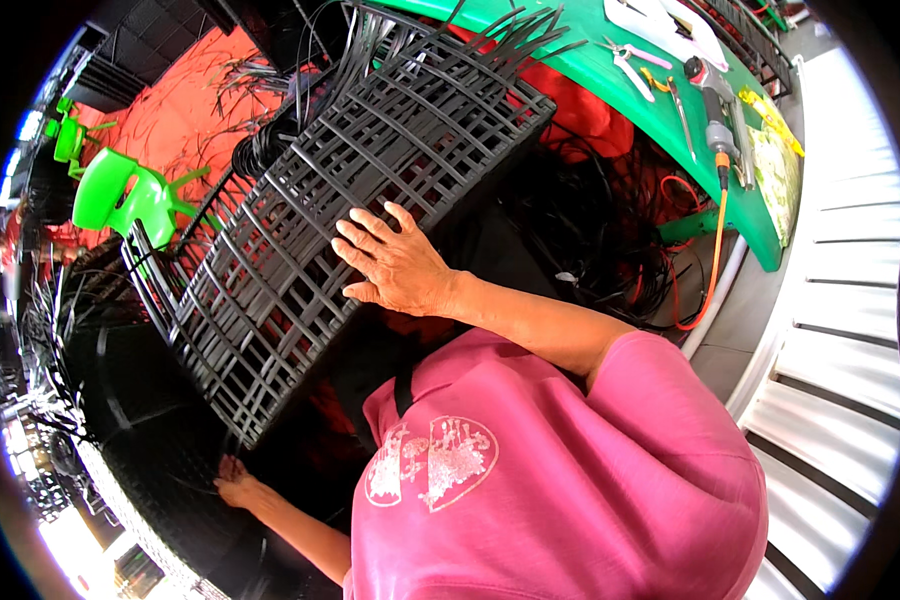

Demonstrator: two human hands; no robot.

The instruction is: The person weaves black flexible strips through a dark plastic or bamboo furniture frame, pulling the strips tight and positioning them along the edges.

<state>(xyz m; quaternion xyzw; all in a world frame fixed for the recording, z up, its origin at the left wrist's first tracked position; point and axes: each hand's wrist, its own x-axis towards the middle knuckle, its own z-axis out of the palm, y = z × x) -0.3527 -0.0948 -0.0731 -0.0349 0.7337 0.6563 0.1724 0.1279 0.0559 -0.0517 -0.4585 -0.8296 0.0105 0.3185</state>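
A black woven frame (300, 215) of crossing flat strips lies slanted in front of me. My right hand (395, 262) rests on the near edge of its weave, fingers spread, holding nothing. My left hand (238, 484) is low on the left, just below the frame's near left corner. Its fingers are curled closed; what they hold, if anything, is lost in the dark. Loose black strip ends (530, 35) stick out from the frame's far end. A coiled bundle of black strips (262, 150) lies against its far side.
A green table (570, 30) at the upper right bears pink-handled scissors (630, 68), pliers (678, 110) and an air tool (715, 115) with an orange hose (715, 255). Tangled black strips (610, 230) lie below. Green chairs (120, 195) stand left; white slats (850, 300) run along the right.
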